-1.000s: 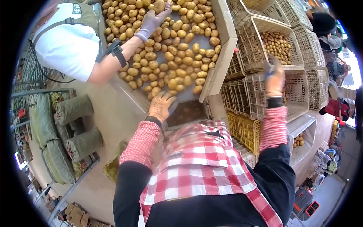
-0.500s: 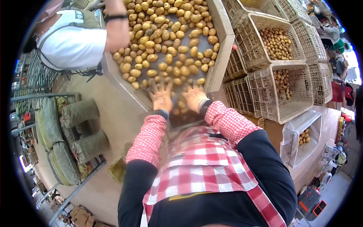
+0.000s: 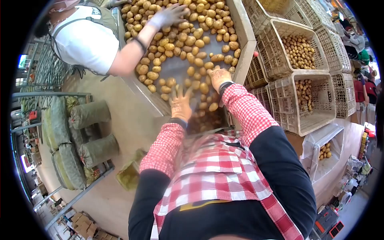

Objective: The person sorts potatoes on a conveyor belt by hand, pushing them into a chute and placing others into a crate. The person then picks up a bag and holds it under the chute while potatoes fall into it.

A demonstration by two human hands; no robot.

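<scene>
My left hand (image 3: 181, 105) is open, its fingers spread and slightly blurred, low over the potatoes near the sorting table's narrow end. My right hand (image 3: 219, 78) rests by the right wall with fingers bent forward, touching potatoes; I cannot see a potato gripped in it. Loose yellow potatoes (image 3: 199, 63) cover much of the grey table surface (image 3: 176, 69). Several lie between my hands, and more sit in the shadowed chute (image 3: 204, 120) close to my apron. Red-checked sleeves cover both forearms.
A co-worker's gloved hand (image 3: 170, 16) reaches over the potatoes from the left. Plastic crates (image 3: 298, 102) stand stacked at right, two visibly holding potatoes. A clear-bag-lined box (image 3: 320, 152) stands below them. Filled mesh sacks (image 3: 90, 114) lie on a metal rack at left.
Potatoes have shifted toward my apron, with more bare table behind them. My left hand is nearer my body; my right has moved up beside the right wall. The co-worker's hand has come over the potatoes.
</scene>
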